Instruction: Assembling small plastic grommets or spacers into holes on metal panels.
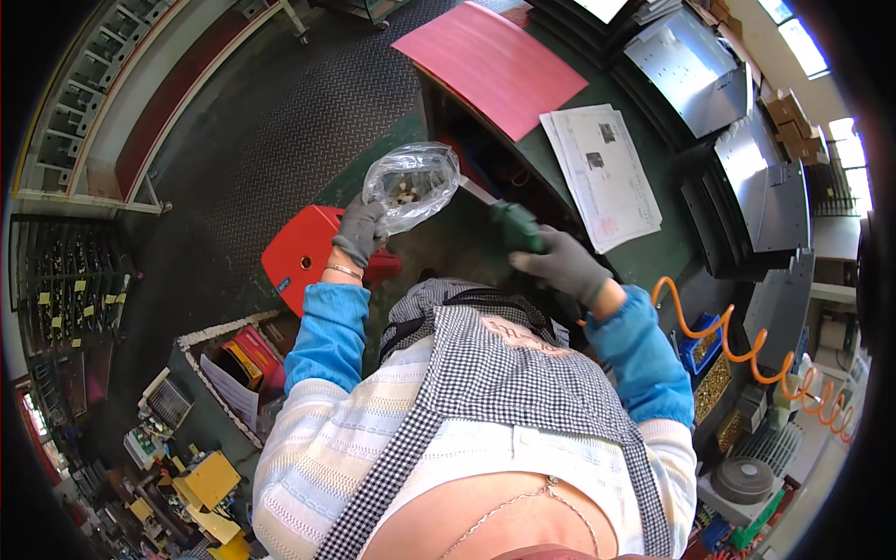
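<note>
Two grey-gloved hands are mine here, both occupied. My left hand point(359, 231), left of centre in the frame, has its fingers closed on the edge of a clear plastic bag point(442, 170). My right hand point(571, 268), right of centre, is wrapped around a green tool point(516, 227), whose narrow pale end points at the bag's right side; motion blur hides whether it touches.

The bag sits just above the middle of the frame, its mouth spread wide and small parts point(407, 194) lying inside. As I judge it, the work is partway: the bag is open and both hands are engaged, but the parts are loose in there. How many have been dealt with, or how many remain, I cannot tell.

Counting up: one bag, one tool, and several small parts, too tiny to number. Near my left hand is one red plastic piece point(297, 247) with a round hole. At the top of the frame lies one pink sheet point(490, 65); below and right of it, overlapping white papers point(607, 177), more than one, exact count hidden. One orange coiled hose point(761, 376) loops along the right.
</note>
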The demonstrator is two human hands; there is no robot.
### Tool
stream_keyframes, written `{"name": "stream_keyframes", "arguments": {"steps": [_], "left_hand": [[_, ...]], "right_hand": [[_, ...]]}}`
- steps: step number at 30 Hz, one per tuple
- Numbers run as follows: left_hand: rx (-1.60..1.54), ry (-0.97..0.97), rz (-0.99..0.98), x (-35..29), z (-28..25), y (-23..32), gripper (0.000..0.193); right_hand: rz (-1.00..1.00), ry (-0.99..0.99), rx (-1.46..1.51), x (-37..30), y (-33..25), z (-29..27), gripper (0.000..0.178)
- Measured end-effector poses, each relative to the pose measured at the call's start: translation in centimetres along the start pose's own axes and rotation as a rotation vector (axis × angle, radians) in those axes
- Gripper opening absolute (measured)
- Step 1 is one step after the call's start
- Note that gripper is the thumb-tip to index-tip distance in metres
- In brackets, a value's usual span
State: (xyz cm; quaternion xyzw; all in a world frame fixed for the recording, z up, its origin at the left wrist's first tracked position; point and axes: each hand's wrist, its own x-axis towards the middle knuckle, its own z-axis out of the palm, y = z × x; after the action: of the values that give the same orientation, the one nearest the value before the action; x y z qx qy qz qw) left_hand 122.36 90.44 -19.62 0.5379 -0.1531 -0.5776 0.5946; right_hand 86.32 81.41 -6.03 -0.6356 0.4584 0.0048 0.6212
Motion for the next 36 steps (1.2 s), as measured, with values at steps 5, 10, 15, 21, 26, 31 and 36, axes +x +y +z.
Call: {"name": "stream_keyframes", "arguments": {"steps": [5, 10, 15, 21, 26, 31, 36], "left_hand": [[0.095, -0.093, 0.052, 5.9, -5.0, 2.1, 0.05], [0.305, -0.097, 0.006, 11.4, -8.7, 5.7, 0.048], [0.406, -0.089, -0.014, 17.8, -11.1, 8.9, 0.046], [0.493, 0.009, -0.02, 24.1, -20.1, 9.5, 0.043], [0.651, 0.048, -0.067, 27.1, -17.1, 14.2, 0.041], [0.759, 0.112, -0.031, 29.7, -16.4, 17.7, 0.041], [0.939, 0.045, -0.041, 34.2, -16.8, 19.7, 0.041]], "right_hand": [[0.016, -0.08, 0.277, 12.2, -1.1, 7.1, 0.04], [0.146, -0.318, 0.26, 18.1, -5.2, 9.9, 0.04], [0.182, -0.151, 0.365, 27.0, -5.5, 8.8, 0.032], [0.167, -0.441, 0.338, 35.2, -10.0, 8.9, 0.034], [0.149, -0.484, 0.39, 42.1, -11.3, 6.5, 0.039], [0.121, -0.415, 0.121, 44.4, -14.5, 5.9, 0.037], [0.086, -0.261, -0.019, 46.3, -16.6, 4.3, 0.034]]}}
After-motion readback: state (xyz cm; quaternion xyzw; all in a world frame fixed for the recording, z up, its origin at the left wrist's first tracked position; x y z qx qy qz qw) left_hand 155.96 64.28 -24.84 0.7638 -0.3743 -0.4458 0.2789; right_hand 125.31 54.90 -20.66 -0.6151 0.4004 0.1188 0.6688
